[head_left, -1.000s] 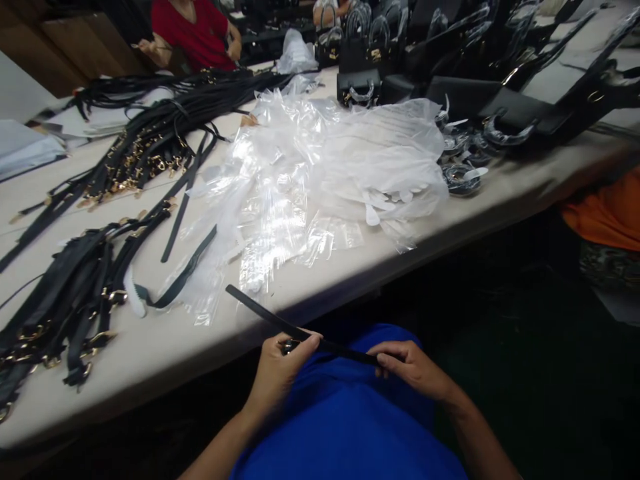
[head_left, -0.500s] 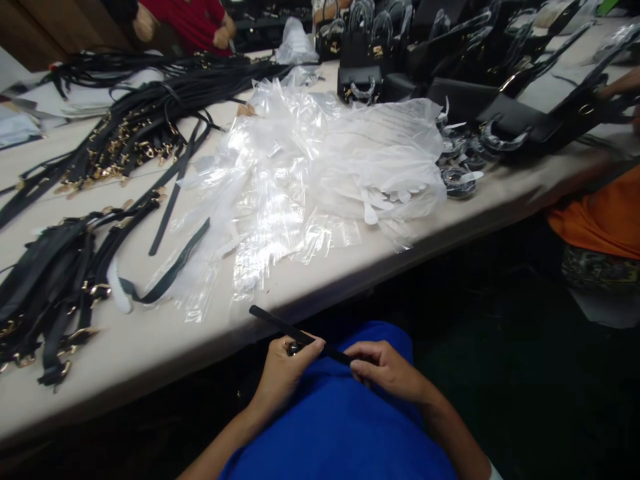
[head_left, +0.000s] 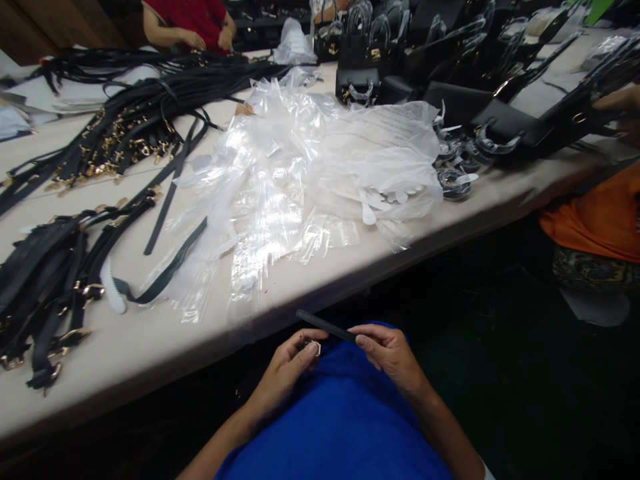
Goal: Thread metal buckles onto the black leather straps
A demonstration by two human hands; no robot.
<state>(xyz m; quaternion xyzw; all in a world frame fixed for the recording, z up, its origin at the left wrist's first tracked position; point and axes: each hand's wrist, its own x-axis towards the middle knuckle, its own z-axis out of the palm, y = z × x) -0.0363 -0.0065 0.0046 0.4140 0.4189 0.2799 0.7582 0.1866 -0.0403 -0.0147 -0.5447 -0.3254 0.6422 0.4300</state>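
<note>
Over my lap, my right hand (head_left: 387, 351) pinches a narrow black strap (head_left: 325, 325), whose rounded free end points left, beyond my left hand. My left hand (head_left: 290, 365) is closed on a small gold-rimmed buckle (head_left: 316, 347), which shows between thumb and forefinger. The strap passes just above the left fingertips. Whether strap and buckle are joined I cannot tell, since the fingers cover the rest. Both hands are below the table's front edge.
The pale table (head_left: 200, 353) carries clear plastic bags (head_left: 270, 200), black straps with gold fittings (head_left: 55, 287) on the left, and black handbags (head_left: 450, 100) at the back right. A person in red (head_left: 187, 27) stands across; one in orange (head_left: 600, 217) is at right.
The strap's free end has moved right and now sticks out less beyond my left hand. A gold buckle has come into view in the left fingers. The person across has brought both hands together.
</note>
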